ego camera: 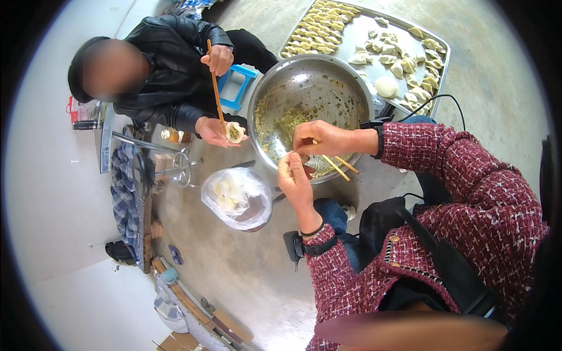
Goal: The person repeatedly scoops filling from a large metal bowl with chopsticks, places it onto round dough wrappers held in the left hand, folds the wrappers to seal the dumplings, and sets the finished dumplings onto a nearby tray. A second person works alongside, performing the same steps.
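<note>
My left hand (296, 173) and my right hand (322, 137) meet at the fingertips over the near part of a large steel bowl (351, 87). Their fingers are bent together as in a pinch; whatever lies between them is hidden. Green, chopped filling (292, 123) lies in the bowl and smears its wall. A pair of chopsticks (340, 167) passes beneath my right hand and over the bowl's rim; whether it touches the hand cannot be told. Opposite, another person's open palm (210, 131) bears a round dough wrapper (235, 132) with filling, and their other hand holds chopsticks (216, 94).
A metal tray (447, 57) beyond the bowl carries rows of folded dumplings (322, 26) and a dough ball (386, 87). A clear plastic bag (237, 197) with pale dough pieces sits on a stool. A blue plastic stool (239, 87) stands by the other person.
</note>
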{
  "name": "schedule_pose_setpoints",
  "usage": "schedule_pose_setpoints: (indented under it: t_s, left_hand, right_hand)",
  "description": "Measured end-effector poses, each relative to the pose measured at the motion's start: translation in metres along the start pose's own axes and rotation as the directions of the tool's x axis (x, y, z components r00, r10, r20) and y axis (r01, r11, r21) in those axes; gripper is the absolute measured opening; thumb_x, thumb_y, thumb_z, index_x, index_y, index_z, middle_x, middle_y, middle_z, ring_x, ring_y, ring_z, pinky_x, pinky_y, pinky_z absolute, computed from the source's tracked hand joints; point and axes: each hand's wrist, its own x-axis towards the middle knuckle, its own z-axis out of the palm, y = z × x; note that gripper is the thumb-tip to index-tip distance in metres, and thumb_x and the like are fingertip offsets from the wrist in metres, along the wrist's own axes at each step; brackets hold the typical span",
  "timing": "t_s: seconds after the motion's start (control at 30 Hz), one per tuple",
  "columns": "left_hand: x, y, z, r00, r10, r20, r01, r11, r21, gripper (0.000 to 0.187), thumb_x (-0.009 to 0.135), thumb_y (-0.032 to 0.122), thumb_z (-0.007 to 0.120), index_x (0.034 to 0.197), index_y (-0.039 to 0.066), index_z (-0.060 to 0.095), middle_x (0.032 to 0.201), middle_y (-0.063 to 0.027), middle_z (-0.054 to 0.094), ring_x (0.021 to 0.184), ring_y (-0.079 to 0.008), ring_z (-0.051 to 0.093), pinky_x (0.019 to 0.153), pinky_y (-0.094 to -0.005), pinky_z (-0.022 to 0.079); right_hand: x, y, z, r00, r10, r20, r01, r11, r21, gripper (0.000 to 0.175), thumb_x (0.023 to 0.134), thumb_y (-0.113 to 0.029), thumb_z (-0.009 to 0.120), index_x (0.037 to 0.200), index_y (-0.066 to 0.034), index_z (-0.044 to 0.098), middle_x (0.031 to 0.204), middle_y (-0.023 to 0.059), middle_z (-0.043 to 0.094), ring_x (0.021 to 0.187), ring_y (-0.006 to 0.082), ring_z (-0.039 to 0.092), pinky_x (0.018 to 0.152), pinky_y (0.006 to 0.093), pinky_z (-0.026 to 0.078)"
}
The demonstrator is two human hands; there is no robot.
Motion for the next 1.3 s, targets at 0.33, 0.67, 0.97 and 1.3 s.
schedule_pose_setpoints:
  t_s: [0.33,0.67,0.97,1.3]
  left_hand:
    - [0.001,-0.008,-0.003,0.988,0.117,-0.101,-0.119,0.993,-0.010,0.021,0.092,0.014,0.055,0.098,-0.005,0.056,0.081,-0.0111,0.063,0.066,-0.0137,0.062,0.060,-0.0241,0.050]
    - [0.003,-0.010,-0.005,0.946,0.263,-0.191,-0.221,0.951,0.215,0.015,0.089,0.011,0.059,0.094,-0.003,0.058,0.079,-0.0065,0.060,0.061,-0.0113,0.056,0.058,-0.0237,0.048]
    - [0.001,-0.004,-0.005,0.913,0.259,-0.316,-0.178,0.948,0.264,0.014,0.090,0.012,0.057,0.089,-0.002,0.055,0.077,-0.0066,0.059,0.058,-0.0099,0.052,0.052,-0.0216,0.043]
    - [0.002,-0.007,-0.003,0.894,0.293,-0.338,-0.217,0.945,0.243,0.017,0.090,0.014,0.058,0.090,-0.003,0.054,0.079,-0.0086,0.059,0.061,-0.0123,0.054,0.056,-0.0238,0.045]
  right_hand:
    - [0.003,0.004,-0.003,0.996,-0.011,-0.091,0.005,0.998,-0.058,0.010,0.077,-0.007,0.061,0.082,0.0010,0.059,0.077,0.0126,0.060,0.073,0.0231,0.060,0.066,0.0327,0.047]
    - [0.005,0.004,-0.001,0.992,0.105,-0.072,-0.101,0.993,0.057,0.016,0.082,-0.014,0.062,0.089,0.0008,0.061,0.081,0.0097,0.062,0.076,0.0162,0.059,0.068,0.0306,0.047]
    - [0.005,0.002,0.002,0.991,0.129,0.044,-0.135,0.974,0.183,0.020,0.085,-0.009,0.059,0.104,-0.0007,0.062,0.079,0.0068,0.058,0.072,0.0111,0.058,0.062,0.0261,0.047]
    - [0.006,0.009,0.003,0.974,0.225,0.011,-0.220,0.940,0.262,0.011,0.084,-0.008,0.060,0.092,-0.0002,0.057,0.074,0.0042,0.063,0.067,0.0100,0.060,0.062,0.0237,0.049]
